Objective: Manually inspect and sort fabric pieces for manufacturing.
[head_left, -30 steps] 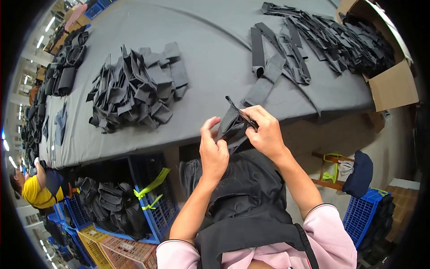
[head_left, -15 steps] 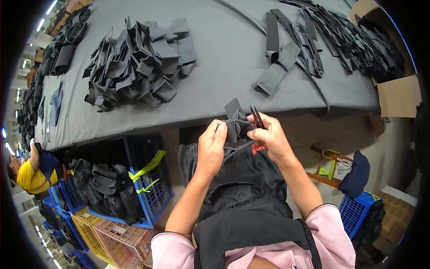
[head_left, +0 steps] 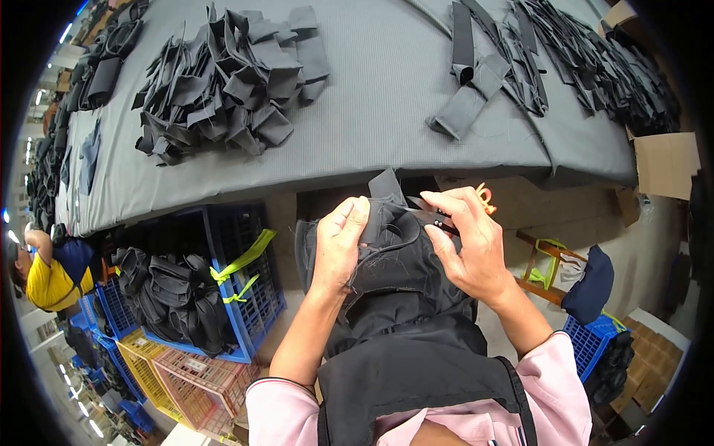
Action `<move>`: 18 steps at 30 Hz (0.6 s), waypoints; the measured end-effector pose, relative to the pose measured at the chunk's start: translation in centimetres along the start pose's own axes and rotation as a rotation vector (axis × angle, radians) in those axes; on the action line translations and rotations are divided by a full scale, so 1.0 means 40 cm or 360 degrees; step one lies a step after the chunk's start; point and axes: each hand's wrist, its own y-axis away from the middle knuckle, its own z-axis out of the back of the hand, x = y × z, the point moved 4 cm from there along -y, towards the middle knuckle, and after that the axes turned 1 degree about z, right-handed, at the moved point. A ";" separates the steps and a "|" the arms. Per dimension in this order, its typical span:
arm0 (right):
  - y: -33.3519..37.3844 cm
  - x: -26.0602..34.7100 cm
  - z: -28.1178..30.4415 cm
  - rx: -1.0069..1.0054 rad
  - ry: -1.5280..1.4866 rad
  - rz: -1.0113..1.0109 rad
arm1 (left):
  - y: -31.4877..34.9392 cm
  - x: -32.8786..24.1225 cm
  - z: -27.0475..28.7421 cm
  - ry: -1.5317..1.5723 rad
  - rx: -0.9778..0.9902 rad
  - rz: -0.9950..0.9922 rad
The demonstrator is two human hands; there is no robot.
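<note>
My left hand pinches a dark grey sewn fabric piece between thumb and fingers, just beyond the table's near edge on my side. A narrow flap of the piece stands up, and loose threads trail from its edges. My right hand holds small scissors with orange-red handle loops. Their blades point left and lie against the fabric's right side; whether they grip a thread is too small to tell. The lower part of the cloth hangs over my black apron.
On the grey-covered table lie a heap of dark fabric pieces, loose strips and a bigger strip pile. A blue crate with black items stands left, a wooden stool right. Someone in yellow is far left.
The scissors have turned in my right hand: their blades pointed up and now point left to the fabric. My left hand keeps its pinch. The table appears higher in view.
</note>
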 end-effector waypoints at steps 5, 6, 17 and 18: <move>-0.004 0.021 -0.005 0.0231 0.0133 0.0181 | 0.014 -0.009 -0.009 -0.0234 0.0033 -0.0134; -0.003 0.021 -0.010 0.0235 0.0129 0.0208 | 0.017 -0.011 -0.013 -0.0235 0.0028 -0.0132; 0.031 0.023 -0.026 0.0049 0.0334 0.0350 | 0.026 0.005 -0.021 -0.0255 0.0018 -0.0054; 0.034 0.022 -0.023 0.0047 0.0334 0.0308 | 0.026 0.005 -0.019 -0.0255 0.0022 -0.0053</move>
